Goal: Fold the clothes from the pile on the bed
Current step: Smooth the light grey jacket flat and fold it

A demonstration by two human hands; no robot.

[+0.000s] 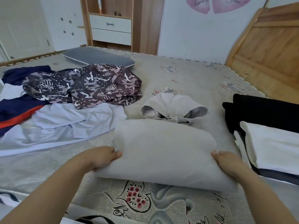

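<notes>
A light grey hoodie (pixel 163 149) lies in the middle of the bed, its lower part folded up over the body and its hood (pixel 174 107) spread at the far end. My left hand (pixel 101 157) grips the folded edge on the left side, thumb on top. My right hand (pixel 226 162) grips the same fold on the right side. To the left lies the unfolded pile: a camouflage-print garment (pixel 84 84), a pale blue shirt (pixel 61 125) and a navy piece with a red stripe (pixel 17 110).
Folded clothes are stacked at the right: a black garment (pixel 265 110) with a white one (pixel 273 146) on top. A grey pillow (pixel 98 56) lies at the far side. The wooden headboard (pixel 267 50) stands at the right. The patterned mattress cover (pixel 161 206) shows in front.
</notes>
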